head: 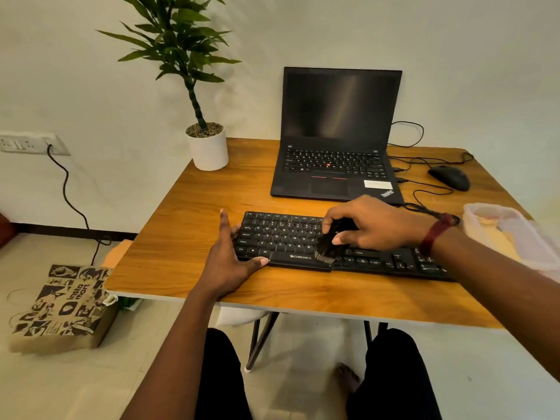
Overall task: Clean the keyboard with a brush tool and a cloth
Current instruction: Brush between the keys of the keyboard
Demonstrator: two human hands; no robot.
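1. Your keyboard (285, 237) (black) lies flat on the wooden table (181, 225), near the front edge, approx. centre-right, just in front of the laptop (336, 131).
2. Your L hand (227, 259) is at the keyboard's left end: fingers straight and together along the end, thumb spread out and resting on the front edge by the space bar. It braces the board w/o curling round anything.
3. Your R hand (372, 225) is over the middle of the keyboard, fingers and thumb curled round the brush (328, 247). The brush is tilted, bristles down and touching the keys at the right end of the space bar.
4. Red band (436, 231) on your R wrist.
5. The laptop is open, screen dark. Mouse (450, 177) sits to its right, cables btwn them.
6. Potted plant (208, 150) at the back-left corner.
7. Clear plastic container (515, 231) at the right edge; contents look pale yellow and pink, can't tell if that's the cloth.
8. Printed paper bag (63, 307) on the floor, left of the table.
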